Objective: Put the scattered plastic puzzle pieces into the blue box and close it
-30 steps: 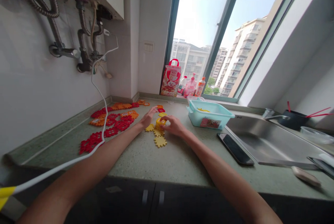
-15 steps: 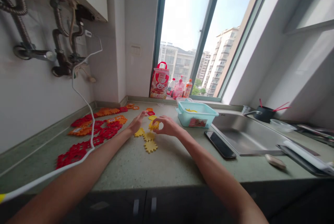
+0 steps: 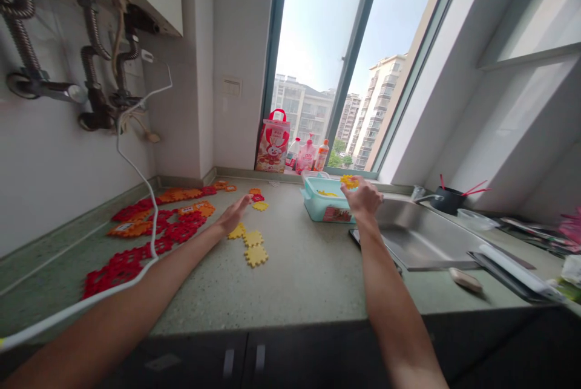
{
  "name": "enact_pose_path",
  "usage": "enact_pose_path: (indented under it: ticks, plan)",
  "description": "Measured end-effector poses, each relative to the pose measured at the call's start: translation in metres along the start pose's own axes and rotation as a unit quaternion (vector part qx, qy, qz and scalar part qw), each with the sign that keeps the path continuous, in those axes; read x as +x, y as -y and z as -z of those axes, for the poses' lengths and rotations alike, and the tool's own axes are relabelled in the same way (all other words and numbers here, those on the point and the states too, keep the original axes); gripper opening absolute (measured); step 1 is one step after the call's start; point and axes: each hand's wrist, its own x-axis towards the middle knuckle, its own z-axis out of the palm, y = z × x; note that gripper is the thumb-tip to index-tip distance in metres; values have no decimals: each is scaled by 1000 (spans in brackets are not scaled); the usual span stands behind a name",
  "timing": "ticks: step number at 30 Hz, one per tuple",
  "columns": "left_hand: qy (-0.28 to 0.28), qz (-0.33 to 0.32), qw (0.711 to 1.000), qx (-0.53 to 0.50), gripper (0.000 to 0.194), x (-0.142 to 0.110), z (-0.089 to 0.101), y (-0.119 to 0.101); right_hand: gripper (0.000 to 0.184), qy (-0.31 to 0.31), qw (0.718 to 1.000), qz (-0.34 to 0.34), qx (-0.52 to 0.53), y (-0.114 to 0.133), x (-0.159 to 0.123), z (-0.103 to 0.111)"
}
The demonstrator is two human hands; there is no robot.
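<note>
My right hand's [image 3: 365, 197] fingers pinch a yellow clump [image 3: 348, 181], the teal tub [image 3: 313, 205] beneath them; a weak hold could drop it outside. My left hand [image 3: 232, 213], fingers seemingly empty, could nudge yellow tiles [image 3: 253, 238] alongside.

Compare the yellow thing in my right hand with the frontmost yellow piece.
The held yellow thing is aloft near the tub; the frontmost yellow piece lies on the counter. The held yellow thing looks deeper yellow, the frontmost yellow piece paler. Both look toothed.
</note>
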Motion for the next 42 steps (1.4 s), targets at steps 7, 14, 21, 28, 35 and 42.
enact_pose_path:
  ticks: [7,14,21,28,35,42]
  plan:
    - [15,-10,1000,4,100,2,-1,3,45,101,993,-62,-25,-13,9,10]
    - [22,-39,995,-93,101,2,-3,1,25,130,877,346,307,98,-59,8]
    - [-37,-100,984,144,53,2,30,-14,37,391,690,501,346,153,-134,-15]
    - [81,-59,916,387,25,-8,58,-14,24,375,787,394,292,104,-98,-53]
    - [-4,-69,920,387,41,-18,6,-21,27,273,845,339,312,109,-99,-48]
    - [-9,-59,921,386,39,-10,4,-14,24,295,775,375,415,139,-125,-35]
